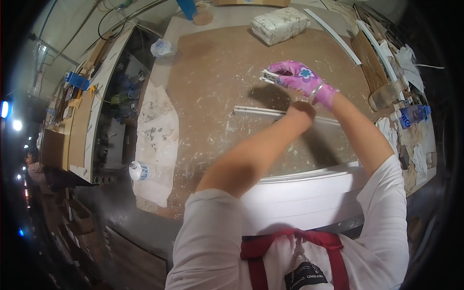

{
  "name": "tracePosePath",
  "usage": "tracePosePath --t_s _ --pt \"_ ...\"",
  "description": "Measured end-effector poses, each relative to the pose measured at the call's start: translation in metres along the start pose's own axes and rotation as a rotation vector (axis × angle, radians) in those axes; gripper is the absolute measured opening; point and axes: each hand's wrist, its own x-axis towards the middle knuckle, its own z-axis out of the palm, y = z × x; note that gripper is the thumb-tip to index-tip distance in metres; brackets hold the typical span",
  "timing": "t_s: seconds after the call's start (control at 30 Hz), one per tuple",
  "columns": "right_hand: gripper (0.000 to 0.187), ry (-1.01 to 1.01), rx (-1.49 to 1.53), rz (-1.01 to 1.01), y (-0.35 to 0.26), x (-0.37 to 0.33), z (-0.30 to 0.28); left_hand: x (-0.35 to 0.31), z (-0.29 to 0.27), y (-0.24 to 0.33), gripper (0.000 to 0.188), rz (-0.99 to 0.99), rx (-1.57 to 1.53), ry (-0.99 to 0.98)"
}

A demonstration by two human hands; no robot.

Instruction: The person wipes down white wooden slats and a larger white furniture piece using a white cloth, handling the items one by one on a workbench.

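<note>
My right hand, in a pink flowered glove with a pale band at the wrist, is raised over the brown board. Its thumb and fingers close on the end of a short-looking white profile piece; the rest of that piece is hidden by the hand. Just below it, my bare left hand is curled round a long white strip, which runs sideways and reappears beyond the wrist. Most of the left fingers are hidden. Close to my body lies a stack of wide white strips.
The paint-flecked brown board covers the table. A white wrapped block sits at the far side. On the left are a stained paper sheet and a small white tub. Bottles, including a blue-labelled one, and loose strips line the right.
</note>
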Motion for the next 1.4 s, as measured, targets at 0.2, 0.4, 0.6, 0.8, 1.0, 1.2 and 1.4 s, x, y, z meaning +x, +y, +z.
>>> tracePosePath --t_s 0.2,0.4,0.6,0.8,1.0,1.2,1.4 --pt "0.036 -0.022 -0.337 -0.064 0.014 0.005 0.028 0.003 0.026 -0.008 0.043 -0.087 0.011 0.01" --pt "0.026 -0.183 -0.34 0.178 -0.017 0.05 0.095 -0.005 0.061 -0.017 0.039 0.113 -0.523 0.336" --pt "0.021 -0.267 -0.865 -0.014 -0.001 0.078 0.114 -0.015 0.052 -0.015 0.031 0.121 -0.347 0.442" --pt "0.035 -0.043 -0.674 0.17 -0.01 0.022 0.009 0.001 0.029 -0.004 0.032 -0.089 0.024 0.134" --pt "0.038 0.437 -0.192 0.4 0.056 -0.188 -0.132 -0.009 0.017 -0.024 0.034 0.0 -0.128 0.102" --pt "0.041 0.659 0.062 0.564 0.116 -0.335 -0.092 -0.027 -0.01 0.001 0.045 0.038 -0.138 0.087" --pt "0.04 0.589 -0.338 0.6 0.102 -0.29 -0.058 -0.029 -0.009 0.005 0.047 0.05 -0.111 0.121"
